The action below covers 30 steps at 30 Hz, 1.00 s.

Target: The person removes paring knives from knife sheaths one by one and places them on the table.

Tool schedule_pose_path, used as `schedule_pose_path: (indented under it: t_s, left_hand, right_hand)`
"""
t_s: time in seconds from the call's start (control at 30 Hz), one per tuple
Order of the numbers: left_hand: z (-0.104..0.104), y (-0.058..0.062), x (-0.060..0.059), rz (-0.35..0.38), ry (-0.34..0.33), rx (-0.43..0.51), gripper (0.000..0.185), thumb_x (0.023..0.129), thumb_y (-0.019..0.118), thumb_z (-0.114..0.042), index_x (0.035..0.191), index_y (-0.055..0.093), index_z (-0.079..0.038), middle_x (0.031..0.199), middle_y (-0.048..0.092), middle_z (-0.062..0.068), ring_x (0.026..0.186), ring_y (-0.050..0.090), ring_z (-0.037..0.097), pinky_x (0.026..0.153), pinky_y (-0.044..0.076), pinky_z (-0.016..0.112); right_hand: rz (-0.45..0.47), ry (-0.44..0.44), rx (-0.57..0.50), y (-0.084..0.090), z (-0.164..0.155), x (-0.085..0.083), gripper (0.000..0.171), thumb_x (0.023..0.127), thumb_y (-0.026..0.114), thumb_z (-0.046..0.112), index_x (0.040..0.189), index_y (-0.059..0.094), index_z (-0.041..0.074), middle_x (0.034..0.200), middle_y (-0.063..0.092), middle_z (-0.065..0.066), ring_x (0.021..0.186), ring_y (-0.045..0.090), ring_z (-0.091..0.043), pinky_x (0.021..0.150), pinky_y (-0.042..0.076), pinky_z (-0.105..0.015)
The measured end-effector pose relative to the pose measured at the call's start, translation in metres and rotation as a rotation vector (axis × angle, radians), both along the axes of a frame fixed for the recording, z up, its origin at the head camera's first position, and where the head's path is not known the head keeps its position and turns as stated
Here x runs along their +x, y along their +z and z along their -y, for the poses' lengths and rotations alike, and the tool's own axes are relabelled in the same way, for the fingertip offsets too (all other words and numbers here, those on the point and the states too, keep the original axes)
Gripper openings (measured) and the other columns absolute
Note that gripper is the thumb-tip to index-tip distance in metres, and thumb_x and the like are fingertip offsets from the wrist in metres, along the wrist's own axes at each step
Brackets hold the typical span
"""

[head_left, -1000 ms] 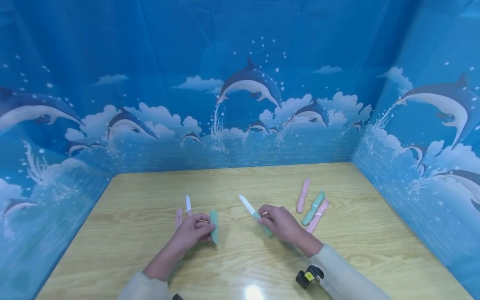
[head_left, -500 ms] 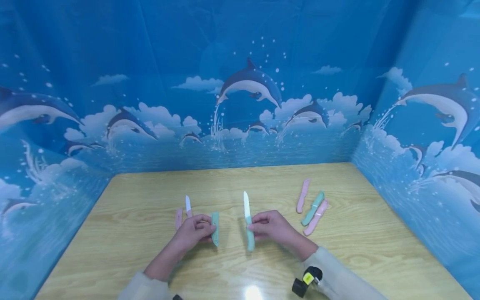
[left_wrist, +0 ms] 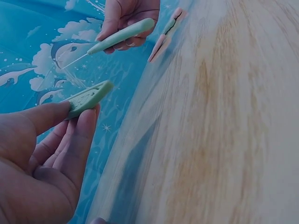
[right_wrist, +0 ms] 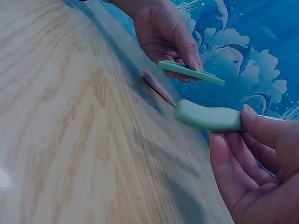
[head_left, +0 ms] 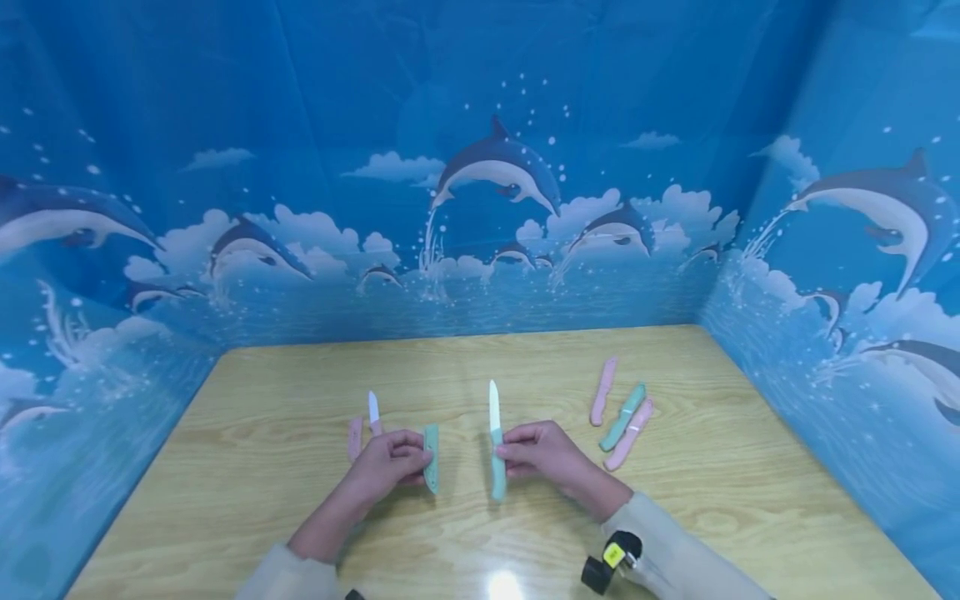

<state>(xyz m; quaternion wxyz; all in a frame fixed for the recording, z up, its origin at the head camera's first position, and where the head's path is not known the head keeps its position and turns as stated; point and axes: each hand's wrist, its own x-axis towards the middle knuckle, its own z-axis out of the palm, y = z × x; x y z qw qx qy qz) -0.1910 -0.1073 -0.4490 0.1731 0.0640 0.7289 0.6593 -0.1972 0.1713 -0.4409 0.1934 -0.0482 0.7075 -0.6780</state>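
My left hand pinches a green knife sheath between thumb and fingers, held upright above the table. In the left wrist view the sheath shows holes along its side. To the right, my right hand grips a green-handled knife with its white blade pointing away. The knife's handle fills the middle of the right wrist view. Sheath and knife are apart, roughly side by side. Just beyond the left hand lie a pink sheath and a pink-handled knife, its handle partly hidden by the fingers.
On the right of the wooden table lie a pink sheathed-looking knife, a green knife and another pink knife, the last two close together. A blue dolphin-print curtain surrounds the table's back and sides.
My right hand has turned the green knife from a leftward slant to nearly upright and brought it slightly left, closer to the sheath. The left hand has stayed almost still.
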Motion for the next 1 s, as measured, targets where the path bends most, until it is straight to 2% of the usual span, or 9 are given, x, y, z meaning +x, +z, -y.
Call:
schedule_pose_path:
  t_s: [0.23, 0.37, 0.5, 0.63, 0.8, 0.9, 1.0]
  left_hand:
    - [-0.001, 0.005, -0.003, -0.045, 0.091, -0.049, 0.028, 0.092, 0.065, -0.004, 0.113, 0.056, 0.012, 0.089, 0.072, 0.013, 0.079, 0.07, 0.02, 0.074, 0.06, 0.032]
    - [-0.003, 0.011, -0.012, -0.09, 0.164, -0.139, 0.022, 0.091, 0.064, 0.0, 0.109, 0.059, 0.011, 0.084, 0.072, 0.013, 0.073, 0.07, 0.02, 0.07, 0.061, 0.031]
    - [-0.003, 0.013, -0.022, -0.099, 0.225, -0.225, 0.024, 0.091, 0.066, -0.003, 0.11, 0.062, 0.01, 0.088, 0.071, 0.013, 0.071, 0.069, 0.019, 0.068, 0.061, 0.029]
    - [0.001, 0.011, -0.031, -0.116, 0.28, -0.329, 0.026, 0.09, 0.068, -0.009, 0.111, 0.063, 0.006, 0.093, 0.07, 0.013, 0.071, 0.068, 0.016, 0.067, 0.06, 0.028]
    - [0.004, 0.011, -0.037, -0.179, 0.297, -0.495, 0.028, 0.09, 0.07, -0.015, 0.112, 0.065, 0.002, 0.092, 0.071, 0.011, 0.072, 0.067, 0.015, 0.064, 0.058, 0.028]
    - [0.004, 0.011, -0.039, -0.206, 0.293, -0.563, 0.034, 0.092, 0.068, -0.016, 0.12, 0.059, 0.001, 0.097, 0.071, 0.016, 0.06, 0.065, 0.017, 0.052, 0.056, 0.029]
    - [0.004, 0.01, -0.04, -0.195, 0.291, -0.602, 0.042, 0.093, 0.066, -0.016, 0.129, 0.05, -0.003, 0.105, 0.069, 0.02, 0.046, 0.06, 0.02, 0.041, 0.052, 0.031]
  right_hand:
    - [-0.047, 0.0, 0.01, -0.003, 0.013, -0.007, 0.029, 0.089, 0.07, 0.009, 0.109, 0.064, -0.011, 0.083, 0.071, -0.006, 0.072, 0.067, -0.014, 0.076, 0.061, -0.036]
    - [-0.086, -0.044, 0.021, -0.004, 0.023, -0.017, 0.028, 0.088, 0.07, 0.008, 0.107, 0.064, -0.012, 0.081, 0.07, -0.005, 0.068, 0.066, -0.014, 0.073, 0.061, -0.036]
    - [-0.102, -0.058, 0.047, -0.006, 0.036, -0.025, 0.026, 0.088, 0.071, 0.006, 0.106, 0.065, -0.011, 0.078, 0.069, -0.005, 0.067, 0.065, -0.013, 0.07, 0.061, -0.035]
    - [-0.144, -0.059, 0.123, -0.006, 0.052, -0.029, 0.023, 0.087, 0.072, 0.01, 0.102, 0.068, -0.007, 0.075, 0.068, -0.003, 0.064, 0.062, -0.012, 0.059, 0.058, -0.027]
    - [-0.221, -0.094, 0.247, -0.006, 0.07, -0.037, 0.018, 0.087, 0.073, 0.014, 0.096, 0.072, -0.002, 0.07, 0.066, -0.003, 0.058, 0.055, -0.01, 0.049, 0.045, -0.019]
    - [-0.239, -0.113, 0.303, -0.008, 0.081, -0.043, 0.017, 0.086, 0.074, 0.016, 0.094, 0.072, 0.0, 0.072, 0.066, -0.003, 0.059, 0.054, -0.009, 0.051, 0.047, -0.019]
    - [-0.219, -0.127, 0.347, -0.01, 0.091, -0.047, 0.017, 0.085, 0.075, 0.018, 0.093, 0.073, 0.003, 0.076, 0.067, -0.001, 0.062, 0.056, -0.01, 0.055, 0.051, -0.021]
